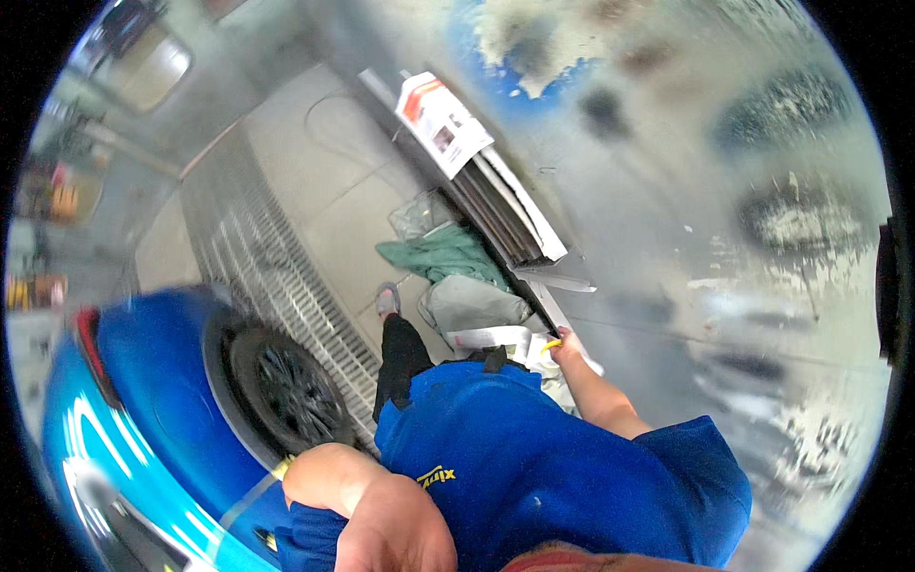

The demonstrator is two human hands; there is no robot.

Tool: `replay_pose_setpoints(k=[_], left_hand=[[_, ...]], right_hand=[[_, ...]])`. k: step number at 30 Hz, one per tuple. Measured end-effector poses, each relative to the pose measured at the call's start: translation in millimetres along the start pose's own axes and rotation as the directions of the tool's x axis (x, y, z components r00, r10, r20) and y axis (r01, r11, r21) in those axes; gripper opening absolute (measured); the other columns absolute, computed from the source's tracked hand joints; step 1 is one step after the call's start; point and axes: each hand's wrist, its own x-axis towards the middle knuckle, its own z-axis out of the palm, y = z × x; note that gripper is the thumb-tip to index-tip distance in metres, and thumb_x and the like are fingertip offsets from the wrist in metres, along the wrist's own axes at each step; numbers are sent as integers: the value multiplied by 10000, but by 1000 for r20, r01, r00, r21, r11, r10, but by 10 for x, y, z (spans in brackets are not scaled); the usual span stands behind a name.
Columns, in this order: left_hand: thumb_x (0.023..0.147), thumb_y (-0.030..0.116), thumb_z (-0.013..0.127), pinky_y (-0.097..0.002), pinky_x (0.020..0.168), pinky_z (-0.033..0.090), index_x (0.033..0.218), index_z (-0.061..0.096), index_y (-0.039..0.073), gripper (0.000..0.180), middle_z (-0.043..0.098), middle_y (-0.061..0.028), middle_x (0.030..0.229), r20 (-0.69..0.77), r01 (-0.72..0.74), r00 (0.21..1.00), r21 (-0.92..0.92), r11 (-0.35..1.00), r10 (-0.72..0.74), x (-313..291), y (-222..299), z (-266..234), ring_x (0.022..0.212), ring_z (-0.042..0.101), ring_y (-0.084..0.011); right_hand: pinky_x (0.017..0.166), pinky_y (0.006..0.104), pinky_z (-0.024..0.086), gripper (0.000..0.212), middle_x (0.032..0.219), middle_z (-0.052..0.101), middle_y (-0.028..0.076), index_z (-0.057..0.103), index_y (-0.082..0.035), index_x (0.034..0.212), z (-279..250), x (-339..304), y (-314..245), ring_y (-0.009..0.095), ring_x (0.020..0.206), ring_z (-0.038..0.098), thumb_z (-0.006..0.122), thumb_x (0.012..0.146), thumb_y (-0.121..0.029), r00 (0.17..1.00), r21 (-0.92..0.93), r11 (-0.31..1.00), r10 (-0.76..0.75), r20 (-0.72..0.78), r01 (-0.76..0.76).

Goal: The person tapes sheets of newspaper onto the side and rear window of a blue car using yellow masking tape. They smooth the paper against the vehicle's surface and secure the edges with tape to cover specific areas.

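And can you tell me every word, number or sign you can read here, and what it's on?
Blue shirt: a short word in yellow letters on the front; I won't copy it out.
White-and-orange packaging by the wall: dark print, too small and blurred to read.
Coloured things at the far left: too blurred to tell if there's any writing.

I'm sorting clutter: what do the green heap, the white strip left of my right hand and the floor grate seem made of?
Green heap: matte, probably cloth, from its soft folds; perhaps plastic. White strip: paper or plastic, smooth and pale; blur leaves it open. Floor grate: likely metal, grey with bright glints on slim bars.
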Motion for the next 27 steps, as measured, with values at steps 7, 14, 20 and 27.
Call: replay_pose_setpoints(k=[7,14,20,27], left_hand=[[1034,363,462,-426,1166,314,1480,351,-52,619,403,-252,1487,371,814,555,-428,393,-744,-351,-819,-416,1343,420,-331],[1029,381,363,-388,1042,468,1370,423,-88,583,561,-309,1301,721,305,-195,-599,-740,-664,-336,-1001,-226,1140,602,-335],[947,762,102,-436,1059,485,1466,411,-116,1066,592,-312,1358,902,-238,431,97,-967,-16,-832,-661,-182,1242,612,-393],[1021,344,575,-382,1013,511,1191,719,12,400,739,-122,1144,905,391,-271,414,-822,328,-2121,-649,-362,1095,686,-248]], right_hand=[[533,395,467,262,808,600,105,628,-81,1145,287,-888,796,234,604,547,652,885,-104,920,-44,984,-177,-350,172],[717,390,535,356,1235,586,143,592,-63,1240,157,-1127,2044,298,954,594,666,902,-149,974,291,943,-102,-201,159],[561,432,527,338,933,589,165,540,-74,1188,-439,-1454,2426,345,717,640,667,892,-175,903,336,928,0,-431,161],[613,427,548,418,965,654,238,526,-75,1368,-1585,-1743,2990,302,667,609,576,982,-227,846,452,869,80,-527,199]])
